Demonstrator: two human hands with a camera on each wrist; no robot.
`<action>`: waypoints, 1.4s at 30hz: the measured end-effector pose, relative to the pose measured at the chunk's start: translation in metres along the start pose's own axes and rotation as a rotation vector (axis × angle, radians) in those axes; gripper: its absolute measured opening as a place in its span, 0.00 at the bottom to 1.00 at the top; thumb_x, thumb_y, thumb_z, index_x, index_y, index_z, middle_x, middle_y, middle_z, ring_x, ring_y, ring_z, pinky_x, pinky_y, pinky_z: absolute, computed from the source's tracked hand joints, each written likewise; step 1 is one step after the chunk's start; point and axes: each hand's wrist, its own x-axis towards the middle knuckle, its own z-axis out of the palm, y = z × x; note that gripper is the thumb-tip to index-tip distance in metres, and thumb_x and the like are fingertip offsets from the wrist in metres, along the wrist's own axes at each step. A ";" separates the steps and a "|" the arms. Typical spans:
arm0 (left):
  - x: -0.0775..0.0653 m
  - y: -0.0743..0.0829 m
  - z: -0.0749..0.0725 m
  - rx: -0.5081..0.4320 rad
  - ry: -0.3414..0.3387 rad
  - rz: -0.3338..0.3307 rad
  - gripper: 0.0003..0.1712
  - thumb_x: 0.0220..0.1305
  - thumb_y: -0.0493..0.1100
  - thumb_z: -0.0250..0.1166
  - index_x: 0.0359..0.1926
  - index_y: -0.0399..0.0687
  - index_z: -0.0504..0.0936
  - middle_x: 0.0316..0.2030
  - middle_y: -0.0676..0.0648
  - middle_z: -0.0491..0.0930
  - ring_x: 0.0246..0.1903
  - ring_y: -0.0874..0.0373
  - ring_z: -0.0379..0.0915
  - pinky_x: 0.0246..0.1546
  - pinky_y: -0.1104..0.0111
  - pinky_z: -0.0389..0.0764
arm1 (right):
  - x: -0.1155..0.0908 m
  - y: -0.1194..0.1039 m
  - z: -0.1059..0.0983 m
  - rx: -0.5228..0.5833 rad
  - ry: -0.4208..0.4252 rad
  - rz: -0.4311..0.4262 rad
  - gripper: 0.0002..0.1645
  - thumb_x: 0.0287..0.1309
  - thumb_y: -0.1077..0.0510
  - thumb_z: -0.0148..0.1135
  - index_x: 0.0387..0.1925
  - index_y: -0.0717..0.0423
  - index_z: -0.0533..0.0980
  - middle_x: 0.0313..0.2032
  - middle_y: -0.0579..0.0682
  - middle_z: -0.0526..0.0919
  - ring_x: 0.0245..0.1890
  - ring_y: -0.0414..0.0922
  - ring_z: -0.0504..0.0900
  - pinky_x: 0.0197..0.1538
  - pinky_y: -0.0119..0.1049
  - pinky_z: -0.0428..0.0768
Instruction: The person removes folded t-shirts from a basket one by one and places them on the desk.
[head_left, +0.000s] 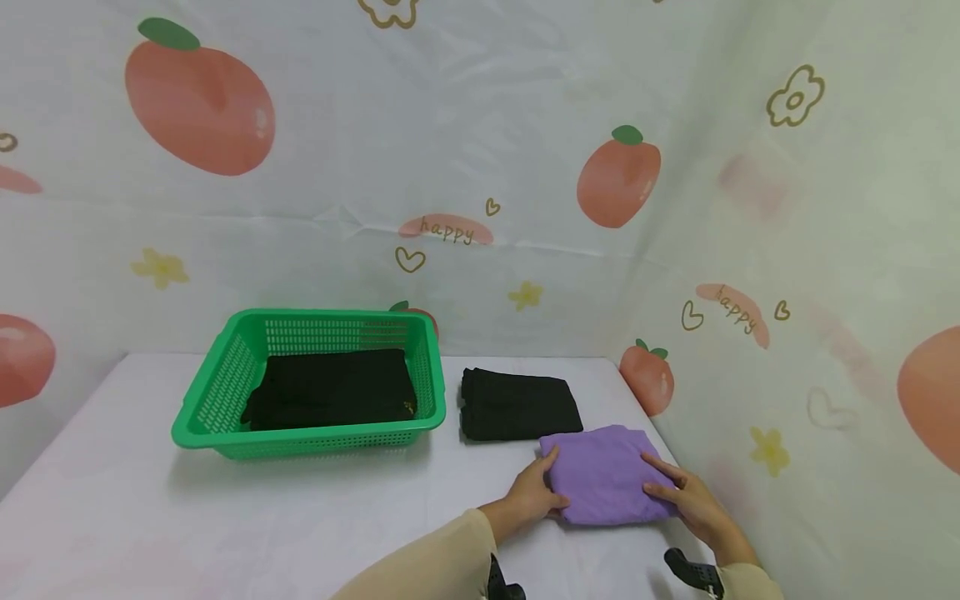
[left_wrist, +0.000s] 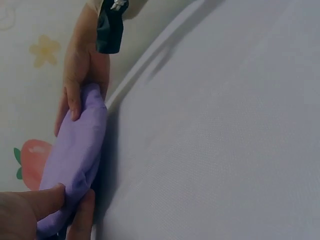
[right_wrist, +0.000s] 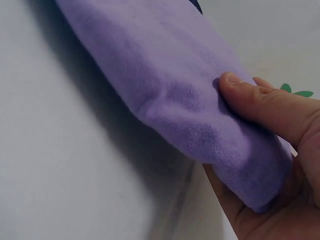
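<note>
A folded purple garment lies at the right of the table, slightly overlapping a black folded cloth in the head view. My left hand grips its left edge; in the left wrist view that hand's thumb is on top and a finger curls below. At the opposite end, my right hand holds the right edge. The right wrist view shows the right thumb pressing the upper face of the purple fabric, with fingers under it. Shadow shows beneath the fabric along its near side.
A green plastic basket stands left of centre, with black folded cloth inside. Behind the purple garment lies another black folded cloth. A printed curtain borders the white table at the back and right.
</note>
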 end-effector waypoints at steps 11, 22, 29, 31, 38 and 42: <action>0.002 0.003 0.002 0.064 0.043 -0.024 0.50 0.47 0.14 0.64 0.73 0.34 0.60 0.59 0.24 0.65 0.33 0.43 0.84 0.30 0.59 0.86 | 0.001 -0.001 0.003 -0.215 0.097 -0.032 0.40 0.58 0.58 0.69 0.69 0.63 0.65 0.71 0.67 0.60 0.73 0.60 0.52 0.66 0.36 0.60; -0.007 0.004 -0.013 0.031 0.084 -0.063 0.39 0.53 0.24 0.64 0.68 0.33 0.68 0.58 0.29 0.73 0.22 0.52 0.82 0.30 0.62 0.86 | -0.012 -0.020 0.021 -0.485 0.196 -0.184 0.29 0.62 0.57 0.65 0.61 0.68 0.73 0.62 0.73 0.70 0.65 0.70 0.65 0.64 0.63 0.65; -0.015 0.012 -0.031 -0.096 0.078 -0.019 0.29 0.59 0.26 0.60 0.63 0.27 0.71 0.54 0.32 0.78 0.35 0.53 0.82 0.34 0.60 0.86 | -0.011 -0.044 0.042 -0.598 0.380 -0.291 0.27 0.62 0.59 0.64 0.59 0.68 0.74 0.58 0.75 0.71 0.58 0.71 0.71 0.58 0.64 0.70; -0.018 0.017 -0.038 -0.111 0.084 -0.004 0.25 0.63 0.28 0.59 0.62 0.29 0.73 0.51 0.33 0.80 0.37 0.55 0.82 0.35 0.61 0.86 | -0.011 -0.055 0.054 -0.547 0.394 -0.313 0.27 0.63 0.59 0.64 0.61 0.67 0.73 0.60 0.73 0.71 0.59 0.71 0.71 0.59 0.64 0.70; -0.045 0.049 -0.068 -0.093 0.102 0.107 0.20 0.69 0.34 0.59 0.61 0.35 0.76 0.51 0.38 0.82 0.40 0.57 0.81 0.40 0.63 0.85 | -0.013 -0.092 0.108 -0.286 0.374 -0.445 0.26 0.67 0.58 0.61 0.64 0.60 0.72 0.60 0.61 0.76 0.57 0.59 0.78 0.59 0.36 0.78; -0.059 0.069 -0.096 0.009 0.116 0.254 0.19 0.71 0.36 0.59 0.60 0.38 0.77 0.52 0.37 0.81 0.43 0.53 0.82 0.43 0.66 0.84 | -0.010 -0.115 0.140 -0.125 0.286 -0.516 0.24 0.70 0.56 0.57 0.65 0.57 0.72 0.61 0.56 0.77 0.59 0.56 0.77 0.55 0.18 0.72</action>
